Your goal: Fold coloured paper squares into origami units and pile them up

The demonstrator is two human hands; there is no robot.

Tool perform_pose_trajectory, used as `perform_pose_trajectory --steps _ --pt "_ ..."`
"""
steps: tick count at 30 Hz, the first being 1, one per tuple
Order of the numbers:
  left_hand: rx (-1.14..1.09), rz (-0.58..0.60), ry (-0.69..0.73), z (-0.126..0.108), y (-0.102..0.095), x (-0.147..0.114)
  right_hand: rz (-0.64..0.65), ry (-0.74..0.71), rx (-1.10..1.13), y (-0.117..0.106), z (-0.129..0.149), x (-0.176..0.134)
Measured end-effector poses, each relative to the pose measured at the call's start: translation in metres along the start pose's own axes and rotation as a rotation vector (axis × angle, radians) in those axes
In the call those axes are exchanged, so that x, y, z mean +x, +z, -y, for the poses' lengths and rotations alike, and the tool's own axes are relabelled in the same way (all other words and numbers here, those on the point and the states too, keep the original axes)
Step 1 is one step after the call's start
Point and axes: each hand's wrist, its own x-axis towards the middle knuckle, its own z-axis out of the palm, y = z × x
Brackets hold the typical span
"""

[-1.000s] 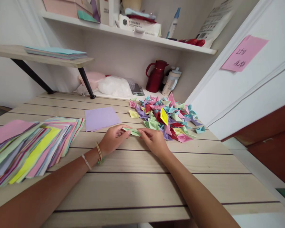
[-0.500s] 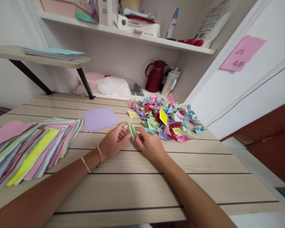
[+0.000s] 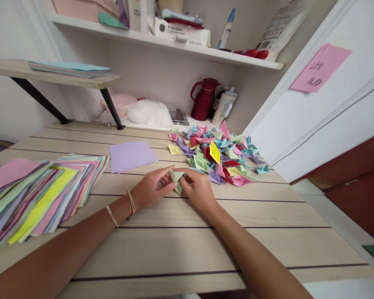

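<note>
Paper (image 3: 176, 176), folded green, is pinched in left grip (image 3: 150, 189) and right grip (image 3: 200, 189), nearly closed.

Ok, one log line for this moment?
left hand: touching folded green paper | right hand: holding it | farther right: folded paper pile | beyond left hand: purple sheet | far left: fanned colored sheets

Both arms, left (image 3: 65, 249) and right (image 3: 252, 249), are bare from the hands down to the picture's lower edge. Two bands circle the left wrist. Nearer the hand is a cord (image 3: 131, 203), tan and thin, seemingly of doubled strands. Just behind it, higher up the forearm, is a bracelet (image 3: 112, 216), whitish, narrow and bead-like, its finer detail too small to tell.
</note>
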Motion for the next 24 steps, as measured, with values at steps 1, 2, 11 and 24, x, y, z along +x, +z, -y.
perform_pose_trajectory --steps 1,2,11,24 --pt "0.012 0.004 0.004 0.001 0.0 0.0 -0.003 0.004 0.021 0.0 -0.001 0.0" --pt "0.027 0.006 0.006 0.002 -0.001 -0.001 -0.008 0.015 0.04 0.001 -0.002 0.001" --pt "0.058 -0.017 0.029 0.002 -0.004 0.0 -0.006 0.202 0.306 0.003 -0.006 0.001" --pt "-0.188 -0.217 -0.047 0.014 -0.004 0.005 -0.014 0.363 0.786 0.003 -0.015 0.005"
